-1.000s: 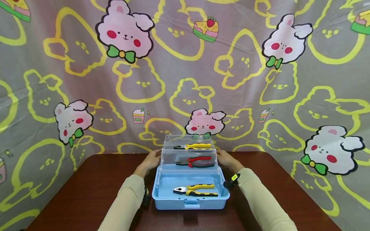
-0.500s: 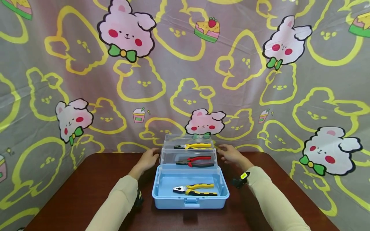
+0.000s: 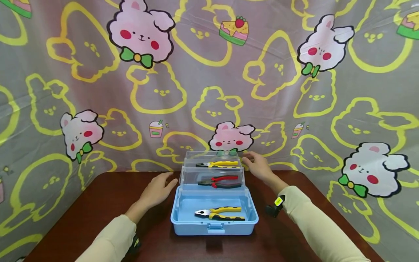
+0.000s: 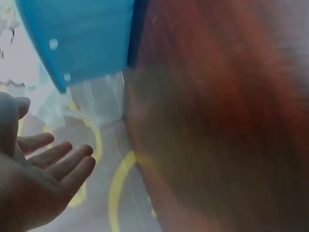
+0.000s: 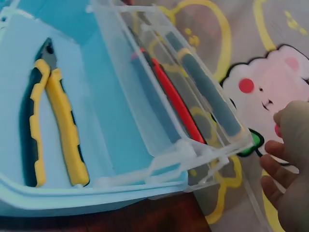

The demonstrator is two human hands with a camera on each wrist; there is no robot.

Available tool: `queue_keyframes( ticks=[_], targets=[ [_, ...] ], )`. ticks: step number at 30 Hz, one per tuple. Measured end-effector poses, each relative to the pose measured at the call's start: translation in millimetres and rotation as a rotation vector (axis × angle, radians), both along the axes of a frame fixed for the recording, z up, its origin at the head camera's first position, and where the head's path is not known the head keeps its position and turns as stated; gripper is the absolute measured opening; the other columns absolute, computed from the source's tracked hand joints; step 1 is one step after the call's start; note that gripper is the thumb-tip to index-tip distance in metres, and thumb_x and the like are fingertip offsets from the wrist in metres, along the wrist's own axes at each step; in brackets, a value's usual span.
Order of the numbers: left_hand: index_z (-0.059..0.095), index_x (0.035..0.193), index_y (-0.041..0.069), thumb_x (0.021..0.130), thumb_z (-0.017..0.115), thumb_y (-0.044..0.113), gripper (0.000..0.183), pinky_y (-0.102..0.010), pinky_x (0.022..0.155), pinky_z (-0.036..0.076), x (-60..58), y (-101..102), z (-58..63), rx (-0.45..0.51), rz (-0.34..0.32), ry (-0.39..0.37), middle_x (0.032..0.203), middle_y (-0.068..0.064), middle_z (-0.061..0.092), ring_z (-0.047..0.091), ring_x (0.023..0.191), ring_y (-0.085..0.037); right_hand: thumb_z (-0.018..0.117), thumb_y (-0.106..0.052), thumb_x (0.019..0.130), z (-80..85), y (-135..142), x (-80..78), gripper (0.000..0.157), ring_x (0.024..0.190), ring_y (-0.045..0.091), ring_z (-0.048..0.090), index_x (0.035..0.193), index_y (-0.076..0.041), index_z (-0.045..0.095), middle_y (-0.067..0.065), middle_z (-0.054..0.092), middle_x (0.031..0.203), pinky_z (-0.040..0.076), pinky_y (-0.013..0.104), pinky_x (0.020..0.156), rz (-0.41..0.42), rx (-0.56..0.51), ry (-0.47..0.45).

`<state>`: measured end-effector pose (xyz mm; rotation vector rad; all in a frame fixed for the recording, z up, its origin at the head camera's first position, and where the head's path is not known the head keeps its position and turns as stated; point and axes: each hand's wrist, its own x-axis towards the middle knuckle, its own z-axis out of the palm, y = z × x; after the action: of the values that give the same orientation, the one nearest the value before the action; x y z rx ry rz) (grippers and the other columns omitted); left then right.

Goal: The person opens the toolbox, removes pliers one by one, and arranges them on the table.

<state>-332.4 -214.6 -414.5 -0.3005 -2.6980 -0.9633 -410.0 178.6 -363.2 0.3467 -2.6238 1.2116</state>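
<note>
Both hands loose, holding nothing | left one now farther from blue toolbox

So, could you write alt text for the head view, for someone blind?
An open blue toolbox sits on a brown table, yellow-and-black pliers in its base; clear trays stepped up behind hold red-handled pliers and another yellow-and-black pair. A person's left hand and right hand, both empty, flank it. Behind hangs a rabbit-print cloth.

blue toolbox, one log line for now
toolbox open; front pliers in base; red pliers, upper pliers in clear trays; left hand empty; right hand empty
</note>
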Motion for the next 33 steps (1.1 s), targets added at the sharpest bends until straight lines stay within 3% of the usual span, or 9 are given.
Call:
queue_keyframes(
  ticks=[6,14,19,23,28,33],
  targets=[
    [0.051,0.149,-0.002,0.105,0.058,0.047,0.067,-0.066,0.106,0.037,33.4,9,2.6,-0.095,0.015,0.000,0.148,-0.023,0.052,0.049,0.135,-0.043,0.060,-0.028,0.107,5.1,-16,6.0,0.039,0.115,0.034,0.063,0.138,-0.004,0.063,0.016,0.066,0.128,0.053,0.051,0.091,0.106,0.026,0.081],
    [0.036,0.156,-0.006,0.091,0.066,0.069,0.104,-0.065,0.107,0.037,65.8,20,0.1,-0.070,-0.083,-0.081,0.156,-0.024,0.043,0.043,0.140,-0.043,0.064,-0.026,0.105,4.7,-34,8.8,0.036,0.110,0.030,0.063,0.134,-0.004,0.066,0.012,0.067,0.122,0.054,0.049,0.091,0.247,0.163,0.180],
    [0.030,0.159,-0.001,0.081,0.082,0.060,0.112,-0.058,0.100,0.047,72.8,29,-7.1,0.044,-0.202,-0.098,0.153,-0.019,0.046,0.054,0.129,-0.035,0.067,-0.024,0.103,4.5,-44,8.2,0.037,0.110,0.028,0.064,0.134,-0.004,0.066,0.010,0.068,0.123,0.054,0.047,0.092,0.268,0.220,0.163],
    [0.026,0.160,0.001,0.078,0.089,0.051,0.116,-0.052,0.093,0.051,73.3,32,-12.9,0.134,-0.271,-0.122,0.147,-0.020,0.052,0.061,0.119,-0.032,0.067,-0.027,0.103,3.3,-51,6.2,0.035,0.105,0.025,0.065,0.131,-0.006,0.069,0.004,0.070,0.116,0.050,0.050,0.094,0.254,0.327,0.140],
    [0.025,0.160,0.001,0.076,0.092,0.045,0.116,-0.052,0.091,0.053,72.7,33,-16.2,0.214,-0.255,-0.181,0.141,-0.024,0.057,0.065,0.112,-0.031,0.065,-0.032,0.104,2.5,-58,2.3,0.025,0.103,0.022,0.061,0.119,-0.016,0.077,-0.004,0.071,0.105,0.043,0.053,0.089,0.235,0.494,0.143],
    [0.024,0.161,0.002,0.076,0.093,0.042,0.116,-0.053,0.091,0.053,72.2,34,-17.0,0.251,-0.247,-0.196,0.141,-0.024,0.057,0.065,0.112,-0.031,0.065,-0.030,0.104,6.1,-62,-0.5,0.024,0.112,0.024,0.060,0.119,-0.016,0.078,-0.003,0.073,0.114,0.039,0.053,0.089,0.219,0.556,0.089]
  ],
)
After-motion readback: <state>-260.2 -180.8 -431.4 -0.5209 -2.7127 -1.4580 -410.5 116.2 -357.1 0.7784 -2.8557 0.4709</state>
